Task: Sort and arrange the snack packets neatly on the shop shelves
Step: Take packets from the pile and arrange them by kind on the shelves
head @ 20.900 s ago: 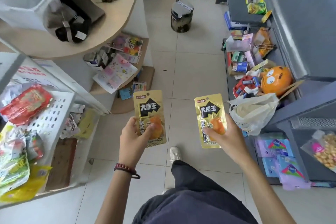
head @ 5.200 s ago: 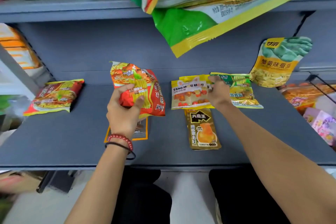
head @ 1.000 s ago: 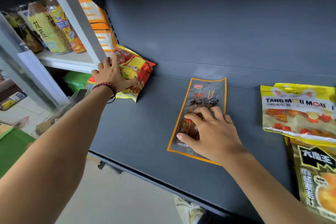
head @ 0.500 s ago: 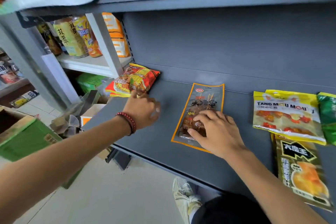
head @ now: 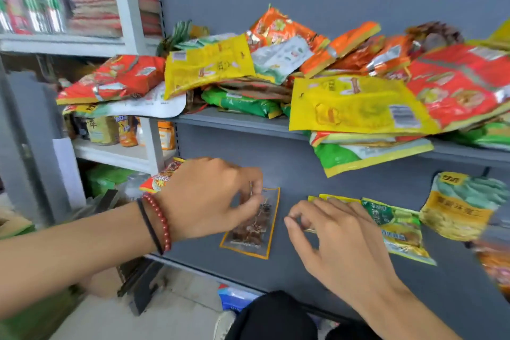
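A clear snack packet with an orange border (head: 255,226) lies flat on the grey lower shelf (head: 193,251). My left hand (head: 209,196) hovers over its upper left part, fingertips curled and pinching its top edge. My right hand (head: 339,237) is just right of that packet, off it, fingers loosely curled and holding nothing. It covers most of a yellow packet (head: 336,198). A green and yellow packet (head: 397,226) lies beyond it, and a pale green and yellow pouch (head: 461,204) leans on the back wall. A red packet (head: 161,178) peeks out behind my left wrist.
The upper shelf (head: 234,121) carries a loose pile of red, yellow, orange and green packets (head: 358,102), some hanging over its front edge. White shelving (head: 110,152) with bottles stands to the left. A blurred orange packet (head: 496,265) sits at the right edge.
My right hand has lifted off the clear packet and moved right. My left hand has come across from the red packet to the clear packet's top edge. The view has tilted up.
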